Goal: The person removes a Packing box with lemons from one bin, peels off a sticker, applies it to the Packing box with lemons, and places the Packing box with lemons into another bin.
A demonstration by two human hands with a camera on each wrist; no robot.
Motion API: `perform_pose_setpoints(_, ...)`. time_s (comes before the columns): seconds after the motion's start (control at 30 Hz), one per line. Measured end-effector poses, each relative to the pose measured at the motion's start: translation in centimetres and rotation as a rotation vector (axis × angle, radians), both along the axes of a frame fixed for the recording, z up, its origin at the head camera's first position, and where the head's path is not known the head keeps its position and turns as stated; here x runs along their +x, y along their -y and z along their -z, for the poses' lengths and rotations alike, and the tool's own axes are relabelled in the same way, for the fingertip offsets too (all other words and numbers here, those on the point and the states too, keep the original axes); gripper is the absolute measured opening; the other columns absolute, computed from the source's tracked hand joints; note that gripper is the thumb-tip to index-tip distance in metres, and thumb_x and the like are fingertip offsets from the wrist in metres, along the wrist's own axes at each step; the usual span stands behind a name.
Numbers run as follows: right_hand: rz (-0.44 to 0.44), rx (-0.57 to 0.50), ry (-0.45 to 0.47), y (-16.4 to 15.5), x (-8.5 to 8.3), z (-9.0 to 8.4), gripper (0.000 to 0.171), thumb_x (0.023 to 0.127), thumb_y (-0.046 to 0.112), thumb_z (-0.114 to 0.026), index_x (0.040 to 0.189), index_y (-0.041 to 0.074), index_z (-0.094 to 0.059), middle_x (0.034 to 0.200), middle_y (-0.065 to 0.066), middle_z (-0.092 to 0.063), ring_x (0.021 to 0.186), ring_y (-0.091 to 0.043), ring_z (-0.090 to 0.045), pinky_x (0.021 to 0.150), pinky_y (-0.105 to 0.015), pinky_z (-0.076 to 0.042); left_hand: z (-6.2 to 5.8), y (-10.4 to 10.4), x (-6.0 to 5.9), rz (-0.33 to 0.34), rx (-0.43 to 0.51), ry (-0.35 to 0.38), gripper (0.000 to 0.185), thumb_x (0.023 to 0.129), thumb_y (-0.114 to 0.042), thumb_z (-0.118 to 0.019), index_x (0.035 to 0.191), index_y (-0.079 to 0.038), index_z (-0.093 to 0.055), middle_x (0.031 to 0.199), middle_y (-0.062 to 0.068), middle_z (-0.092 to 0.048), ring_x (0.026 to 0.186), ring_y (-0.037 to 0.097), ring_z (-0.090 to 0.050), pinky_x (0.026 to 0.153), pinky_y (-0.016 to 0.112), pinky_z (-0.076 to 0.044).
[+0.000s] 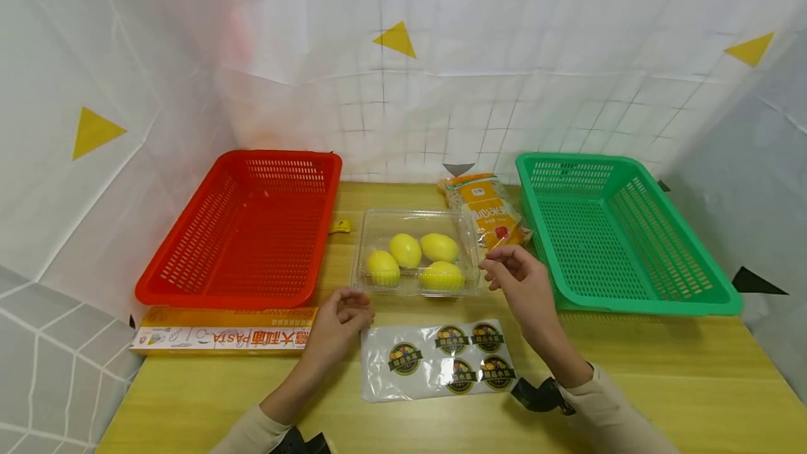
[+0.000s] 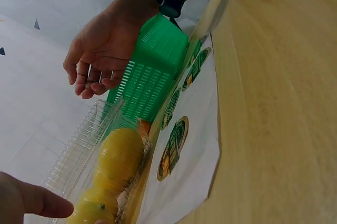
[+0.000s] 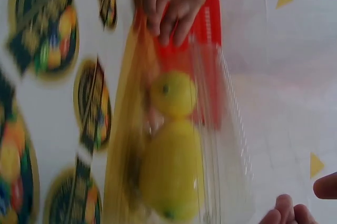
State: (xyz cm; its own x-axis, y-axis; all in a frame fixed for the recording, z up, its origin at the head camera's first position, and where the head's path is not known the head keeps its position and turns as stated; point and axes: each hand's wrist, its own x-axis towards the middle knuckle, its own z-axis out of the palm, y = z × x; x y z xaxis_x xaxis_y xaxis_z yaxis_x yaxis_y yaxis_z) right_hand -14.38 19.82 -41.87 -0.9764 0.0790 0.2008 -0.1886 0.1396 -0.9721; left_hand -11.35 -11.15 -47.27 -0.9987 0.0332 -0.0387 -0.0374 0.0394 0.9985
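Both hands empty, fingers loosely curled: left hand (image 1: 340,317) and right hand (image 1: 520,279) flank a clear clamshell of lemons (image 1: 416,252) mid-table between red basket (image 1: 246,230) and green basket (image 1: 618,237)

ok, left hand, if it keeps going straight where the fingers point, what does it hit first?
Most likely the clear clamshell box of lemons. The left hand sits just short of the box's near left corner, fingers loosely curled toward it. Whether it already touches the rim is unclear.
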Motion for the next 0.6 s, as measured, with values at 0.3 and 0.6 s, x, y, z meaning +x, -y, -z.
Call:
perform_pose_setpoints(0.3, -0.299, -0.108, 0.068, 1.7, 1.6, -0.1, 0.022, 0.103, 0.006, -0.065, 0.119, -0.009, -0.066, 0.111, -0.027, -0.072, 0.093, -0.042, -0.071, 0.082, -0.045, -0.06, 0.4, 0.7, 0.4, 0.185, 0.007, 0.062, 0.017, 0.096, 0.003, -0.068, 0.112, 0.01, -0.069, 0.103, 0.02, -0.072, 0.095, 0.031, -0.071, 0.082, 0.031, -0.059)
perform_pose_setpoints(0.6, -0.493, -0.07, 0.205, 3.5, 2.8, 2.1, 0.028, 0.1, 0.003, -0.066, 0.122, -0.014, -0.065, 0.114, -0.028, -0.071, 0.093, -0.033, -0.074, 0.085, -0.053, -0.058, 0.9, 0.8, 0.7, 0.333, -0.144, -0.043, 0.018, 0.096, -0.004, -0.072, 0.112, 0.003, -0.073, 0.106, 0.015, -0.074, 0.096, 0.026, -0.07, 0.084, 0.027, -0.055)
